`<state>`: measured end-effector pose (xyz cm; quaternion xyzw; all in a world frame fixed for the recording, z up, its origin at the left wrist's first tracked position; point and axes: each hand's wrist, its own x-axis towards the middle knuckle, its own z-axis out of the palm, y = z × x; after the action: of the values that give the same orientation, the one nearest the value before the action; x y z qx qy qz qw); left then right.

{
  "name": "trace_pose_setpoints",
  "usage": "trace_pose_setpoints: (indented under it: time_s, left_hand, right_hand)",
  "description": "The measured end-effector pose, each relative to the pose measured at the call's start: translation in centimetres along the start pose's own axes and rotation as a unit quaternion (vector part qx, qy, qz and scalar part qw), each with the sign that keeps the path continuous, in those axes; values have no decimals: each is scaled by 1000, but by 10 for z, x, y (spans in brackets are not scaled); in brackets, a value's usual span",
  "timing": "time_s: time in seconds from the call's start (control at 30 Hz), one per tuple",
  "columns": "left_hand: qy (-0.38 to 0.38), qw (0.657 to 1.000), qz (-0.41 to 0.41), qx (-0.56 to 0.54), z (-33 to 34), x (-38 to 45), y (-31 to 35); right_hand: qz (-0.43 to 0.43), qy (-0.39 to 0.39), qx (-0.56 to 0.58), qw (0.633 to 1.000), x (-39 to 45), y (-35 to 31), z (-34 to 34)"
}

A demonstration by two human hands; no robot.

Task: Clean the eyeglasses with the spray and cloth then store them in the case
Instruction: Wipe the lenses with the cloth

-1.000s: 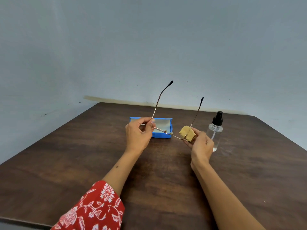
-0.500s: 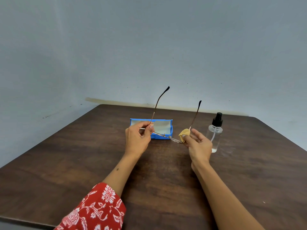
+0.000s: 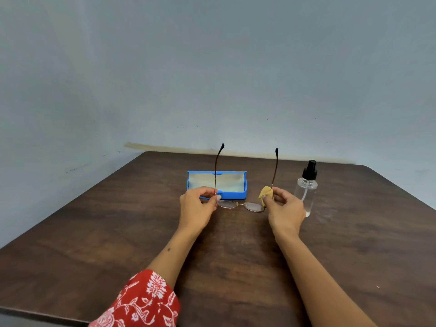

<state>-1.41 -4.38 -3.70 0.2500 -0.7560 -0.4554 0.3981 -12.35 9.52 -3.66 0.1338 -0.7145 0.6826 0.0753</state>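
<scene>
Both hands on the eyeglasses [image 3: 240, 205]: left hand [image 3: 198, 207] pinching one hinge; right hand [image 3: 284, 208] pinching cloth [image 3: 264, 193] on the other

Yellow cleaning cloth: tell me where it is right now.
In the head view the small yellow cleaning cloth is pinched in the right hand against the thin metal-framed eyeglasses, between the open blue case and the clear spray bottle.

Dark wooden table [image 3: 118, 244], grey wall [image 3: 212, 67]
</scene>
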Motion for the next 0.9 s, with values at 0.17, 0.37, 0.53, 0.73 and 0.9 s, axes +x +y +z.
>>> trace_pose_setpoints:
  time_s: [0.17, 0.37, 0.53, 0.73, 0.9]
  left_hand:
    - [-4, 1000, -22, -18, 2, -1, -3]
    - [-2, 999, -34, -32, 2, -2, -4]
    - [-6, 999, -26, -21, 1, -3, -4]
    - [12, 999, -15, -44, 1, -2, -4]
    - [11, 998, -6, -68, 2, -2, -8]
  right_hand:
    - [-26, -1, -42, 999, -2, 0, 1]
    - [-52, 10, -48, 997, -4, 0, 1]
    - [-79, 28, -1, 996, -3, -8, 0]
    - [-81, -7, -45, 996, -6, -2, 1]
    - [-104, 21, -20, 994, -6, -8, 1]
